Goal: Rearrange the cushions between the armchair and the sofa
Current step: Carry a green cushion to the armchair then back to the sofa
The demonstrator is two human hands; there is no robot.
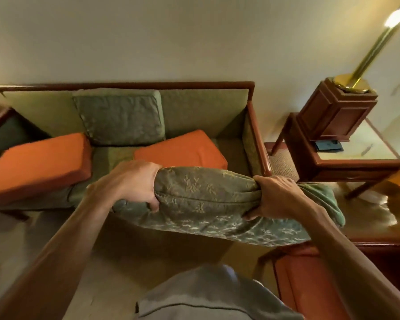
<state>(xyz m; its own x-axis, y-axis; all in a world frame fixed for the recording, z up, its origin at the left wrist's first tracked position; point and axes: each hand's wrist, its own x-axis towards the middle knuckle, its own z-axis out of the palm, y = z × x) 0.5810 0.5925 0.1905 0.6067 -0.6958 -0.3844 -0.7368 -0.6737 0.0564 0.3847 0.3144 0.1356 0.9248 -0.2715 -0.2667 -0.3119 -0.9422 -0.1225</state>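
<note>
I hold a green patterned cushion [208,204] in the air in front of the sofa [203,107]. My left hand [132,181] grips its left end and my right hand [277,197] grips its right part, bunching the fabric. On the sofa, another green patterned cushion [120,116] leans upright against the backrest. One orange cushion [37,165] lies at the left of the seat, tilted over the front edge. A second orange cushion [183,148] lies on the right of the seat, just behind the held cushion.
A wooden side table [356,158] stands right of the sofa with a wooden box [333,112], a brass lamp pole [374,47] and a dark flat object [329,145]. An orange seat [310,282] shows at lower right. A dark armchair edge [2,132] is at far left.
</note>
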